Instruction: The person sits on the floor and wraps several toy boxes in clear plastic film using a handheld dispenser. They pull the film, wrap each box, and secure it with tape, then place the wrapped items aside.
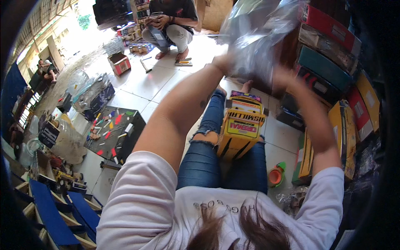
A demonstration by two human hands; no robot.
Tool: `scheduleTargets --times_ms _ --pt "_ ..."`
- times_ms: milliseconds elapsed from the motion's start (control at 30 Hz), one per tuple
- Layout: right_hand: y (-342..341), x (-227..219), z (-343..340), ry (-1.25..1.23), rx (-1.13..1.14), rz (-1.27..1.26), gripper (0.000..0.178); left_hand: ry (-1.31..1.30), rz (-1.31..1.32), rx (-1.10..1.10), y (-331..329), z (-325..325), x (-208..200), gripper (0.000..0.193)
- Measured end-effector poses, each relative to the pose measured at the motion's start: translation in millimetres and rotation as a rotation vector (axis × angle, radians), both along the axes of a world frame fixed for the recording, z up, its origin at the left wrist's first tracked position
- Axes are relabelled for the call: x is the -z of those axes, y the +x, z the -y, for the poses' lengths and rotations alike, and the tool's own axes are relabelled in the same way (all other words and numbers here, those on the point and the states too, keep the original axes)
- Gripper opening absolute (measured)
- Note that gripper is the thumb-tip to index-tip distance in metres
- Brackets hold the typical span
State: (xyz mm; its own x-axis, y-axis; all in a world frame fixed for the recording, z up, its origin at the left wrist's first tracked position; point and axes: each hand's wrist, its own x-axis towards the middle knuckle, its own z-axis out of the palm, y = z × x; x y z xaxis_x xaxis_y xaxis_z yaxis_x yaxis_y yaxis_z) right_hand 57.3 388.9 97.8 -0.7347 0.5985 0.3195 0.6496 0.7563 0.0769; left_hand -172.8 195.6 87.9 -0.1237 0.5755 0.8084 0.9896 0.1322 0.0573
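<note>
A large clear plastic bag (258, 37), smeared by motion, is held up in front of me with both arms stretched out. My left hand (225, 64) grips its lower left side, and my right hand (284, 79) has hold of its lower right side. Both hands are blurred, so single fingers do not show. Below the bag, a yellow toy truck (237, 143) with black stripes and colourful decorated panels rests between my thighs, touched by neither hand.
Stacked coloured boxes (329, 66) and yellow truck bodies (342, 137) crowd the right. An orange-and-green tape dispenser (275, 176) lies by my right leg. At left stands a dark board (112, 129) with scattered coloured pieces. A hammer (146, 66) lies ahead, near a squatting person (173, 25).
</note>
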Motion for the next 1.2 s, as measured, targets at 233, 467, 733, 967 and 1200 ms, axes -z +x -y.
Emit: scheduleTargets --times_ms 233,467,733,967,1200 --pt "1 -24 -95 0.134 -0.118 -0.861 0.054 0.454 0.463 0.278 -29 -87 -36 0.017" --pt "-18 65 -68 0.124 -0.033 -0.286 0.029 0.451 -0.421 0.165 -10 -89 -12 0.027" --pt "-53 34 -57 -0.538 -0.321 -0.915 0.018 0.121 0.603 -0.002 -52 -105 35 0.028" --pt "-59 68 9 0.307 -0.337 -0.786 0.013 0.174 0.251 0.137 -2 -63 116 0.012" --pt "-51 195 -47 -0.342 -0.122 -0.325 0.013 -0.333 0.39 0.023 -37 -76 220 0.016"
